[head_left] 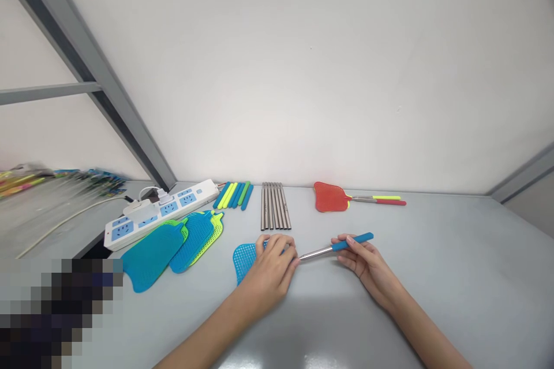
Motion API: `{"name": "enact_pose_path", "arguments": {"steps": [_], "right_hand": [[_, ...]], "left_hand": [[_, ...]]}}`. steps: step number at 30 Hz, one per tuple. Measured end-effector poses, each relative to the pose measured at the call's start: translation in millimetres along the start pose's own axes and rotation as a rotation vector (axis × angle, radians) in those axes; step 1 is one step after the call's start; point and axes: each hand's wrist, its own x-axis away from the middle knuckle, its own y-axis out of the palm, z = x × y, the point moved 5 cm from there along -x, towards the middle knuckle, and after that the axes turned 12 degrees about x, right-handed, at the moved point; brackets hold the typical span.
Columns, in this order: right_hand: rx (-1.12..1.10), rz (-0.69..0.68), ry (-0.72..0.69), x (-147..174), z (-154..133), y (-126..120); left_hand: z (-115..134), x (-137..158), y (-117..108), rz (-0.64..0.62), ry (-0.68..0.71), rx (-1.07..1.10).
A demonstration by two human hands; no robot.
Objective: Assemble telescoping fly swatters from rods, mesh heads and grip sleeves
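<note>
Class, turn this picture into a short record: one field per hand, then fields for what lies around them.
Left hand: grips the neck end of a blue fly swatter head
Right hand: holds a blue handle grip
Between hands: silver metal rod
Beyond hands: loose colored grips; row of metal rods; red fly swatter overlapping a yellow one
Left side: overlapping swatter heads; white power strip

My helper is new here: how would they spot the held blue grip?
At the grey table, find the right hand, holding the blue grip. Unlike the loose blue grips by the power strip, it sits on a silver rod.
</note>
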Motion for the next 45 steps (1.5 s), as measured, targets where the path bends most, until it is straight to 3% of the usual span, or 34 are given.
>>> {"name": "enact_pose_path", "arguments": {"steps": [7, 25, 31, 35, 40, 45], "right_hand": [[-0.073, -0.037, -0.015, 1, 1, 2], [-0.036, -0.405, 0.064, 19, 14, 46], [-0.086, -0.403, 0.023, 20, 10, 54], [-0.105, -0.376, -0.003, 20, 8, 53], [-0.13, -0.324, 0.043, 19, 8, 49], [-0.132, -0.319, 0.024, 17, 7, 46]], "left_hand": [[1, 1, -4, 0.048, 0.02, -0.002], [18, 2, 2, 0.079, 0.136, -0.039], [21, 3, -1, 0.117, 0.161, -0.008], [34, 7, -2, 0.143, 0.29, 0.066], [59, 16, 10, -0.002, 0.429, 0.239], [67, 22, 28, -0.173, 0.291, 0.503]]}}
